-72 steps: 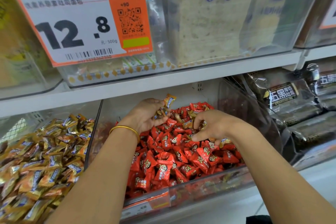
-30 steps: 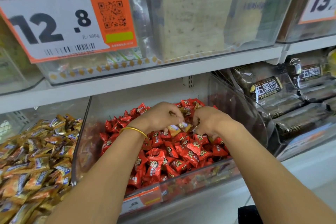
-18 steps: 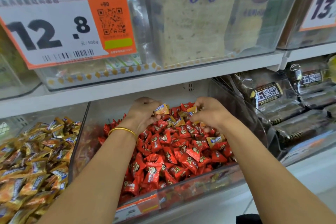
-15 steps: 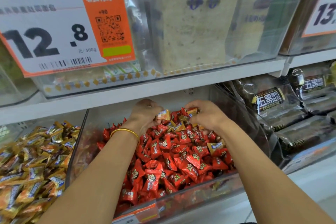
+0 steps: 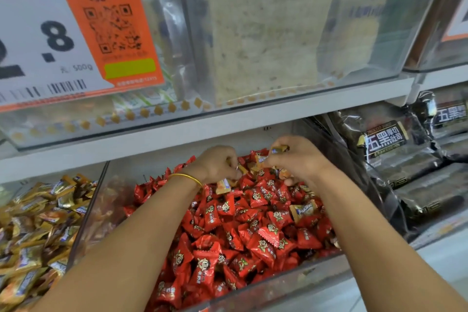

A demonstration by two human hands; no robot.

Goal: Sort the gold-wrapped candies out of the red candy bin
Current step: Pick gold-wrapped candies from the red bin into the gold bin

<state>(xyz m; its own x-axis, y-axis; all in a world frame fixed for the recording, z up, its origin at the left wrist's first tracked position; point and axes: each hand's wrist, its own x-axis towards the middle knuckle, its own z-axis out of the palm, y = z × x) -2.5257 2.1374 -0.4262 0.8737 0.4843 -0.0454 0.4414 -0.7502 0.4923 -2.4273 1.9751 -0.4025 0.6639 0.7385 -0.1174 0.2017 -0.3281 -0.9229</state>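
Reaching into the clear plastic bin of red-wrapped candies at centre frame, the right hand pinches a gold-wrapped candy. The left hand curls around other gold-wrapped pieces. A stray gold sweet lies lower right on the pile.

Price tag cut off at left edge, small print blurred. Left hand: curled fingers mostly hidden.

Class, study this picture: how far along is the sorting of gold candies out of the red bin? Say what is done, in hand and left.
Done: hard to judge; no count shows. In hand: the right hand pinches a gold candy, and the left hand grips gold wrappers. Left: a loose gold candy lies among the red candies beside the right forearm.
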